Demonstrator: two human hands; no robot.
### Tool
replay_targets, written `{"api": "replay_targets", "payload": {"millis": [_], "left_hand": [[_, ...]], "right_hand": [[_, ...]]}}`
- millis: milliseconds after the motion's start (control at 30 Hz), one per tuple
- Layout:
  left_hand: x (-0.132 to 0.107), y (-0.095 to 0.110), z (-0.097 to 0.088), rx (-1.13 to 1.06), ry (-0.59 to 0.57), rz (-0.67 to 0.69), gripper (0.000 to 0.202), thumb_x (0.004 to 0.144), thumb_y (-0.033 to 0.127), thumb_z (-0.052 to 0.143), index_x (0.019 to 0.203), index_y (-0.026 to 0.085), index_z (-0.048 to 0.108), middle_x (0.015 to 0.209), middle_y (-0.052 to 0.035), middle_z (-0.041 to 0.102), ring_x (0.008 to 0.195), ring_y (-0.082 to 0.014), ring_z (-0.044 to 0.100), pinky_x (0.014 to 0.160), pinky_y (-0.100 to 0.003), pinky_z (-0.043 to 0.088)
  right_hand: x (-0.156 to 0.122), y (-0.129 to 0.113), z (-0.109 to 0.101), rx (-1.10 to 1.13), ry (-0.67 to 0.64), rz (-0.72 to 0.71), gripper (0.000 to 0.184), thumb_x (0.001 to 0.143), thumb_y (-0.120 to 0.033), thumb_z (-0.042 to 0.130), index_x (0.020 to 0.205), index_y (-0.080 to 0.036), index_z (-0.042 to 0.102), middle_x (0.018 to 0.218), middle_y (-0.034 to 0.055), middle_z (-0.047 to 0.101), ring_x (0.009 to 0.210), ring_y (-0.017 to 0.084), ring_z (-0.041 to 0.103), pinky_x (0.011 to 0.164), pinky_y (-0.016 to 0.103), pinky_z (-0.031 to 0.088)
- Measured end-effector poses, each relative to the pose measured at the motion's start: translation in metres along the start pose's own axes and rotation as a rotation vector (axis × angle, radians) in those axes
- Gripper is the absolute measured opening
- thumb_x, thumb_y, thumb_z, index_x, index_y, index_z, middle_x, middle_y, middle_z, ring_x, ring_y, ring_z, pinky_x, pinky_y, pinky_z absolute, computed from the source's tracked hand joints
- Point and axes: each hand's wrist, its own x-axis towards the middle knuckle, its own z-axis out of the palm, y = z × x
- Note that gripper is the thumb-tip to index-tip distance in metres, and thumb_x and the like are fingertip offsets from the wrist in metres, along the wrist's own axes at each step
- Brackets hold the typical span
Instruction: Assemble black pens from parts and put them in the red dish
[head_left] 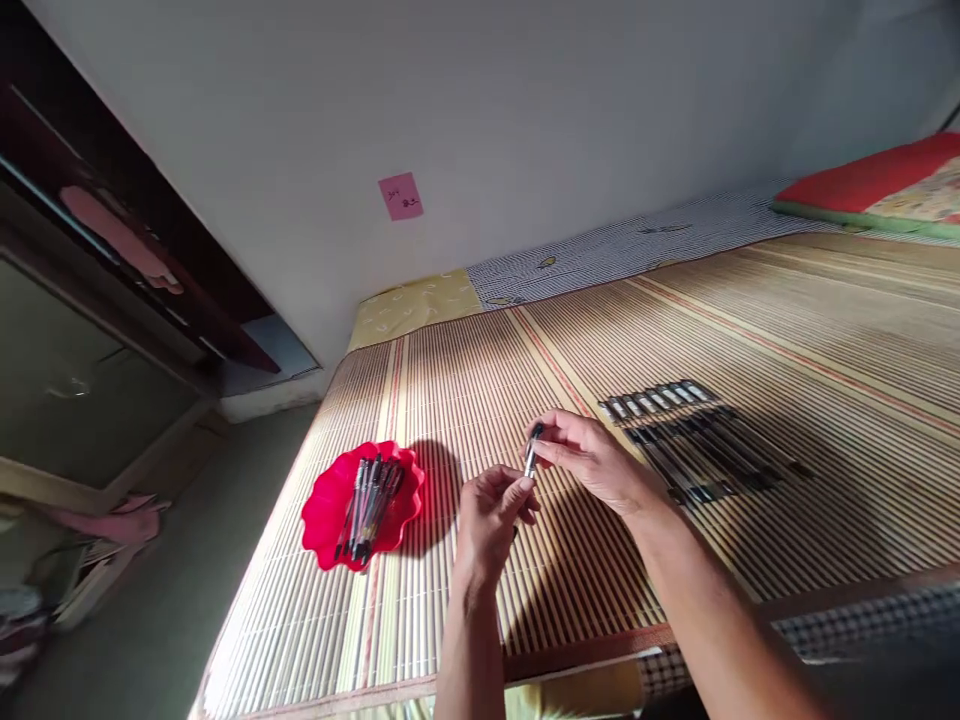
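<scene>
A pen with a black end is held between my two hands above the striped mat. My left hand is closed around its lower part, thumb on top. At its upper black end, the fingers of my right hand pinch it. Left of my hands, a red scalloped bowl holds several pens in a loose bundle. Beyond my right forearm, several dark, slim pen pieces lie side by side. Above them runs a row of short pieces with pale middles.
The bamboo-like mat covers a bed against a white wall. A pink note is stuck to the wall. A red and green folded item lies at the far right. Furniture with glass stands at the left.
</scene>
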Motion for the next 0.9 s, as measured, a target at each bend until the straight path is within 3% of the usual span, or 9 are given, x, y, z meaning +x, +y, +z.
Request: {"api": "replay_targets", "payload": {"millis": [133, 267, 333, 500, 600, 700, 900], "left_hand": [[0.0, 0.001, 0.0, 0.009, 0.002, -0.025, 0.041, 0.074, 0.05, 0.085, 0.073, 0.015, 0.065, 0.061, -0.0025, 0.068, 0.048, -0.0083, 0.056, 0.051, -0.021, 0.043], [-0.002, 0.013, -0.012, 0.048, -0.003, -0.015, 0.04, 0.077, 0.051, 0.082, 0.081, 0.015, 0.065, 0.065, -0.0038, 0.071, 0.051, -0.0102, 0.059, 0.053, -0.022, 0.046], [-0.006, 0.023, -0.032, 0.142, 0.094, 0.032, 0.035, 0.08, 0.047, 0.08, 0.086, 0.016, 0.066, 0.069, -0.0046, 0.073, 0.056, -0.0126, 0.063, 0.057, -0.024, 0.05], [-0.021, 0.042, -0.112, 0.534, 0.659, 0.145, 0.025, 0.083, 0.042, 0.073, 0.085, 0.017, 0.07, 0.07, -0.005, 0.074, 0.062, -0.0194, 0.069, 0.061, -0.031, 0.055], [-0.029, 0.042, -0.151, 0.816, 0.861, 0.189, 0.021, 0.088, 0.039, 0.062, 0.085, 0.019, 0.068, 0.077, -0.0069, 0.075, 0.073, -0.0244, 0.072, 0.072, -0.037, 0.055], [-0.031, 0.037, -0.165, 0.921, 0.925, 0.172, 0.017, 0.088, 0.034, 0.058, 0.086, 0.019, 0.066, 0.081, -0.0089, 0.074, 0.078, -0.0281, 0.07, 0.078, -0.042, 0.052], [-0.027, 0.027, -0.163, 1.082, 0.963, 0.145, 0.013, 0.088, 0.028, 0.056, 0.089, 0.02, 0.067, 0.088, -0.0116, 0.072, 0.084, -0.0308, 0.066, 0.084, -0.047, 0.047]], "right_hand": [[0.0, 0.005, 0.009, -0.007, 0.055, 0.019, 0.034, 0.087, -0.05, 0.072, 0.102, -0.02, 0.066, 0.093, 0.0069, 0.075, 0.09, 0.022, 0.072, 0.082, 0.036, 0.059], [0.002, 0.016, 0.016, -0.012, 0.005, 0.083, 0.048, 0.083, -0.06, 0.076, 0.105, -0.018, 0.068, 0.095, 0.0092, 0.074, 0.091, 0.025, 0.073, 0.083, 0.039, 0.06], [0.003, 0.022, 0.015, -0.038, -0.001, 0.092, 0.054, 0.08, -0.063, 0.077, 0.109, -0.017, 0.069, 0.096, 0.0105, 0.075, 0.092, 0.026, 0.074, 0.084, 0.041, 0.061], [0.005, 0.03, 0.008, -0.099, 0.024, 0.067, 0.051, 0.081, -0.06, 0.075, 0.108, -0.017, 0.07, 0.096, 0.0122, 0.077, 0.085, 0.023, 0.074, 0.083, 0.041, 0.061], [0.004, 0.033, 0.01, -0.124, 0.013, 0.054, 0.042, 0.084, -0.054, 0.073, 0.104, -0.017, 0.071, 0.091, 0.0103, 0.077, 0.076, 0.021, 0.074, 0.076, 0.039, 0.061], [0.004, 0.034, 0.014, -0.127, -0.006, 0.04, 0.037, 0.084, -0.051, 0.073, 0.1, -0.018, 0.072, 0.088, 0.009, 0.077, 0.074, 0.021, 0.074, 0.072, 0.038, 0.06], [0.001, 0.025, 0.011, -0.099, -0.014, 0.038, 0.035, 0.083, -0.048, 0.075, 0.098, -0.017, 0.073, 0.086, 0.0091, 0.077, 0.073, 0.021, 0.074, 0.069, 0.037, 0.06]]}}
